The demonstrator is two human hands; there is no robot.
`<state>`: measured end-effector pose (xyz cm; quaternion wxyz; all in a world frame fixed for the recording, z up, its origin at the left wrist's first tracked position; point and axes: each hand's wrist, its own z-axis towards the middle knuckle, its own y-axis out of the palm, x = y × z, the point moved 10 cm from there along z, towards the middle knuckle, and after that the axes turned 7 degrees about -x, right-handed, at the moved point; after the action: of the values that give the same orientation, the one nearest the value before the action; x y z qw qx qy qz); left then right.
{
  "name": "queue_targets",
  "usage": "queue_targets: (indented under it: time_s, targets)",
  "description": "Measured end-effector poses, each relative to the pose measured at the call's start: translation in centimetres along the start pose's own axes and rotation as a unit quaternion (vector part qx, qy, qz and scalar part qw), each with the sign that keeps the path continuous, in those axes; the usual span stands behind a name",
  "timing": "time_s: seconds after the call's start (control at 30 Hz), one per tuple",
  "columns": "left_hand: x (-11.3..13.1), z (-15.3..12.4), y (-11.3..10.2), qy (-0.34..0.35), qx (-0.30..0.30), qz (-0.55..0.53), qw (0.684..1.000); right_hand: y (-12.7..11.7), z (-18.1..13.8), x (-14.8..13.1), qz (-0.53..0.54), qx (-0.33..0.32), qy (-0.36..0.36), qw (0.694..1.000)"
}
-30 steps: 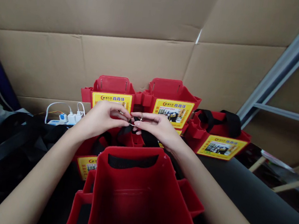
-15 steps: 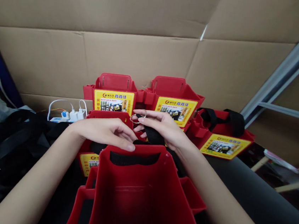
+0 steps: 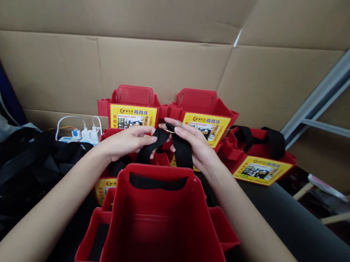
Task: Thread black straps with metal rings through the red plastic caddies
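Note:
Directly before me stands a red plastic tool bucket point(image 3: 166, 238) with side pockets. A black webbing strap point(image 3: 157, 182) runs through the slots in its back wall, and both its ends rise behind it. My left hand point(image 3: 136, 140) pinches the left end of the strap between thumb and fingers. My right hand point(image 3: 192, 143) is closed on the right end, together with a metal ring point(image 3: 169, 131) looped on the webbing. The two hands nearly meet above the bucket's back edge. Some fingertips are hidden behind the strap.
Red buckets with yellow labels stand behind, among them a left one point(image 3: 136, 95), a right one point(image 3: 197, 100) and one with a black strap point(image 3: 254, 152). Black webbing point(image 3: 33, 166) is heaped at left near a power strip point(image 3: 78, 139). A cardboard wall point(image 3: 156, 70) closes the back.
My left hand has risen from the bucket's back edge and now holds the strap's left end up beside the ring. My right hand has turned slightly, keeping the ring and strap.

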<state>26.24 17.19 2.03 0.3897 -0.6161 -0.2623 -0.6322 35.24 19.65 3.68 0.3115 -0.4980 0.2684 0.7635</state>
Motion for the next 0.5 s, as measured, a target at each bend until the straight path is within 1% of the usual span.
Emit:
queue_targets:
  time_s: [0.07,0.17,0.3,0.43,0.5]
  targets:
    - [0.3,0.2,-0.5,0.023,0.018,0.007,1.000,0.2,0.0,-0.1,-0.013,-0.009,-0.002,1.000]
    - [0.8,0.4,-0.7,0.052,0.026,0.004,0.998,0.3,-0.1,-0.4,-0.046,-0.006,-0.009,0.999]
    - [0.8,0.2,-1.0,0.048,0.056,-0.034,0.997,0.4,-0.1,-0.8,-0.110,-0.003,-0.020,0.994]
    - [0.4,0.1,-0.9,0.038,0.065,-0.078,0.994,0.6,-0.2,-0.9,-0.161,-0.005,-0.019,0.987]
    - [0.4,0.2,-1.2,0.046,0.091,-0.071,0.992,0.6,-0.3,-1.1,-0.193,0.003,-0.021,0.981]
